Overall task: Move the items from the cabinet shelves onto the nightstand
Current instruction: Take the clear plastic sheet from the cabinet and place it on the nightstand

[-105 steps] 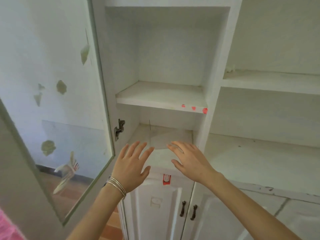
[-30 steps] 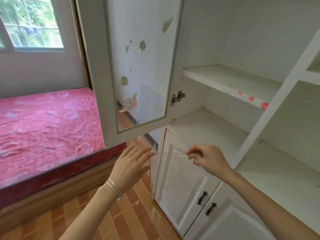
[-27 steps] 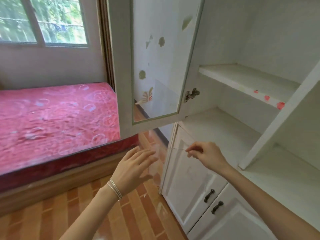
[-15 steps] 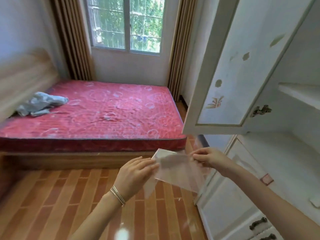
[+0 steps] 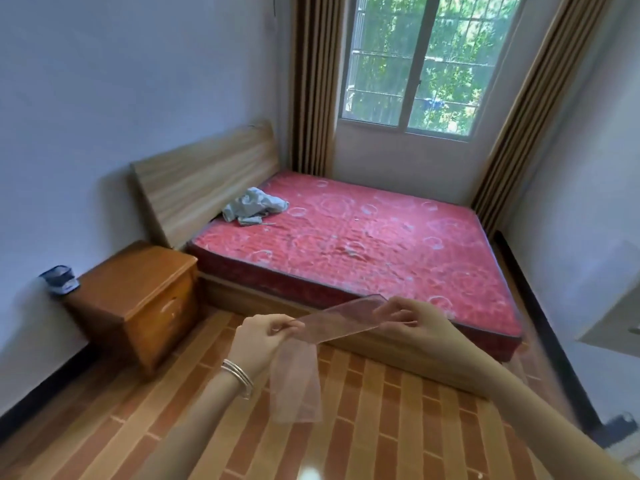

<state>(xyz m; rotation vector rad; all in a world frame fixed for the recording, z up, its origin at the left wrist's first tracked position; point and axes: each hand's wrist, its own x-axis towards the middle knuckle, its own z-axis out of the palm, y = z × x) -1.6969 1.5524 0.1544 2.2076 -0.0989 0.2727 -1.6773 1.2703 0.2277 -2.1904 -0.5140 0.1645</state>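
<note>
Item: one thin, clear, pink-tinted flexible plastic sheet [image 5: 341, 322], held in mid-air over the brick-patterned floor [image 5: 398, 417], on the near side of the red-mattressed bed [image 5: 346, 244], and right of the orange-brown wooden nightstand [image 5: 138, 282], well apart from it. The left-hand grip [image 5: 263, 337] pinched the sheet's left end between thumb and curled fingers; the right-hand grip [image 5: 412, 318] pinched the right end likewise. The upper part was stretched flat between the hands, and a lower flap hung limp beneath the left hand. Handling, as judged: very light, soft, slick, liable to crease or flutter. It seemed best taken at two opposite edges and laid flat on the nightstand's tabletop. Containers: the nightstand's drawer was shut, its contents hidden. A small dark-blue-and-white bin [image 5: 60, 279] stood left of the nightstand by the wall, contents indiscernible.
</note>
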